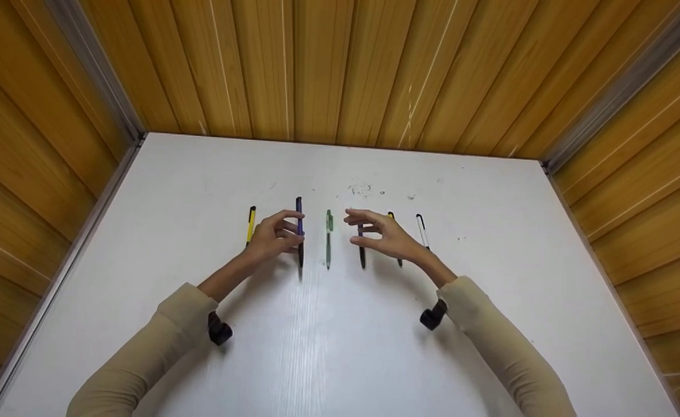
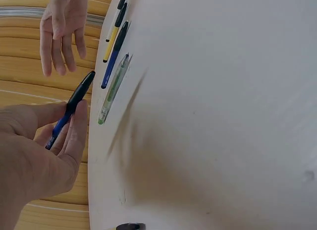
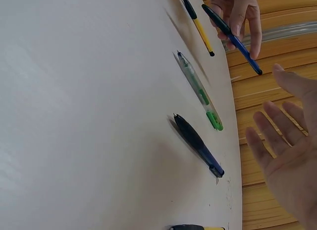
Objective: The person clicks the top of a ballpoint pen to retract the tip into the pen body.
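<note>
Between thumb and fingers, my left hand (image 1: pixel 273 236) pinches a blue pen (image 1: pixel 300 227) with a black grip, raised off the white table. The left wrist view shows that pen (image 2: pixel 72 107) tilted, its shadow apart from it. My right hand (image 1: pixel 387 234) hovers over a second blue pen (image 1: pixel 362 258) lying on the table; in the right wrist view its fingers are spread and hold nothing, and that pen (image 3: pixel 198 144) lies apart from them. A clear green pen (image 1: pixel 329 237) lies between the two hands.
A yellow pen (image 1: pixel 251 221) lies left of my left hand, partly hidden by it. Another yellow pen (image 1: pixel 391 215) and a white pen (image 1: pixel 422 229) lie by my right hand and wrist. Wood-patterned panels (image 1: pixel 317 69) wall the white table (image 1: pixel 328 347) at the back and sides.
</note>
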Action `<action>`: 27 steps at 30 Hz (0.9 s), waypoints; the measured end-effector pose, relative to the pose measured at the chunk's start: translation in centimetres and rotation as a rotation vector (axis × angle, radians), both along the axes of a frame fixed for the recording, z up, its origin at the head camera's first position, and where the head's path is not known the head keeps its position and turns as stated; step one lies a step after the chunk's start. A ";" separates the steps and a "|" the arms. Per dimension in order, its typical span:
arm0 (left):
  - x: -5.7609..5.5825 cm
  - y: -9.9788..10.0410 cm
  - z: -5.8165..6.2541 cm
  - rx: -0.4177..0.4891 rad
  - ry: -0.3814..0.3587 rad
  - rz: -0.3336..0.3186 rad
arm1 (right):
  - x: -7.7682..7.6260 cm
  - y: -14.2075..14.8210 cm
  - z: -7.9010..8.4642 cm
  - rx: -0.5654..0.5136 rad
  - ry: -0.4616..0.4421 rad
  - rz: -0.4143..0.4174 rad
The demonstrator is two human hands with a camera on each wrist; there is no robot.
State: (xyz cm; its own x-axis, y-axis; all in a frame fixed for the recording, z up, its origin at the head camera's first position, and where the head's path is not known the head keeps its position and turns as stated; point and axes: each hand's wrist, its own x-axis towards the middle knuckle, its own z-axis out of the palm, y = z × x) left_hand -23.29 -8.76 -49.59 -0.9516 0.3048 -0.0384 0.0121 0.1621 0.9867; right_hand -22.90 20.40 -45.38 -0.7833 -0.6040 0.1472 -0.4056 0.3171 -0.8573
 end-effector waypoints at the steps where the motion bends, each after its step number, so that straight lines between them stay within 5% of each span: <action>1: -0.1 -0.1 0.0 -0.013 0.011 0.003 | 0.0 0.2 0.1 0.001 0.003 -0.002; 12: -1.1 -0.7 -1.3 -0.153 0.059 0.078 | 0.4 3.1 0.0 0.021 -0.015 -0.071; 20: -1.4 -0.7 -1.7 -0.261 0.036 0.116 | -1.1 4.2 -3.1 0.036 -0.026 -0.101; 27: -1.9 -0.7 -1.4 -0.266 0.014 0.119 | -1.7 4.0 -3.6 0.014 -0.029 -0.103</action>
